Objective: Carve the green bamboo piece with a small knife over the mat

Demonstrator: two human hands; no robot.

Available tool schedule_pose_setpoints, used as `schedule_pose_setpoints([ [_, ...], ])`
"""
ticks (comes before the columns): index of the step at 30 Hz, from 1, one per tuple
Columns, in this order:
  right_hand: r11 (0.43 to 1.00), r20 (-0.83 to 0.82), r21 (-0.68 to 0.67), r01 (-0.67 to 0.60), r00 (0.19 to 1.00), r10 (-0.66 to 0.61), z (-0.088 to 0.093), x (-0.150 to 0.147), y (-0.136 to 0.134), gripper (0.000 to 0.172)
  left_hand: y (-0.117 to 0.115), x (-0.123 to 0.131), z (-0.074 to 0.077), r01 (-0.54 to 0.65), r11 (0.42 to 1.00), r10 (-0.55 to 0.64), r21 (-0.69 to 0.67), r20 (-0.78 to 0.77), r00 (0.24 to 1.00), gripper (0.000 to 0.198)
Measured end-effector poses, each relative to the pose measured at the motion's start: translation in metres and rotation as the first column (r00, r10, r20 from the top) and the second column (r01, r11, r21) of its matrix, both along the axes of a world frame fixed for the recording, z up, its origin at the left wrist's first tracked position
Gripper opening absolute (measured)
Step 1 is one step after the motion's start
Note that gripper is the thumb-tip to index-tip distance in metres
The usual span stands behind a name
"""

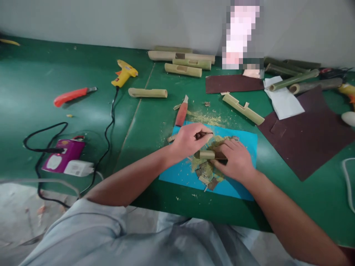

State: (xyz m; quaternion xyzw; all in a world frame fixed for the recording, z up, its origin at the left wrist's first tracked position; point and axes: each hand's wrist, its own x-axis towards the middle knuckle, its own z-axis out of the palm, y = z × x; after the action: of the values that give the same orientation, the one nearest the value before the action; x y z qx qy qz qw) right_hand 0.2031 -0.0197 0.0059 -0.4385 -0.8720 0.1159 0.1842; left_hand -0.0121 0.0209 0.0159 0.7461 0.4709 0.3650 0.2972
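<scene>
Over a blue sheet (177, 171) strewn with bamboo dust and scraps, my left hand (191, 140) is closed in a pinch. A small dark thing shows at its fingertips, too little to make out. Facing it, my right hand (235, 157) curls round a short piece of split bamboo (207, 154) and a dark brown strip beside it, which looks like sandpaper. How the strip and bamboo meet under the fingers is hidden. Just beyond my left hand lies a red-handled knife (182, 112), blade pointing away, with sawdust (208, 119) to its right.
Cut bamboo tubes (183, 70) lie at the back, and a notched one (244, 109) at right, near brown sheets (307, 136) and white paper (287, 101). Leftward are a yellow glue gun (123, 74), a red utility knife (73, 96) and a purple power adapter (63, 155) with trailing cables.
</scene>
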Motion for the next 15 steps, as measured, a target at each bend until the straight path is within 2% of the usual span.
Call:
schedule_pose_setpoints([
  [8, 0.999, -0.008, -0.038, -0.010, 1.000, 0.010, 0.000, 0.002, -0.003, 0.027, -0.009, -0.007, -0.008, 0.017, 0.996, -0.020, 0.093, 0.033, 0.999, 0.012],
  [11, 0.999, -0.003, -0.044, -0.017, 1.000, 0.016, 0.000, 0.003, -0.003, 0.025, -0.011, -0.011, -0.001, -0.008, 0.995, 0.004, 0.096, 0.044, 0.999, 0.012],
  [15, 1.000, 0.012, -0.010, -0.017, 1.000, 0.018, -0.001, 0.003, -0.004, 0.023, -0.008, -0.012, 0.016, -0.030, 0.992, 0.027, 0.121, 0.030, 0.999, 0.010],
])
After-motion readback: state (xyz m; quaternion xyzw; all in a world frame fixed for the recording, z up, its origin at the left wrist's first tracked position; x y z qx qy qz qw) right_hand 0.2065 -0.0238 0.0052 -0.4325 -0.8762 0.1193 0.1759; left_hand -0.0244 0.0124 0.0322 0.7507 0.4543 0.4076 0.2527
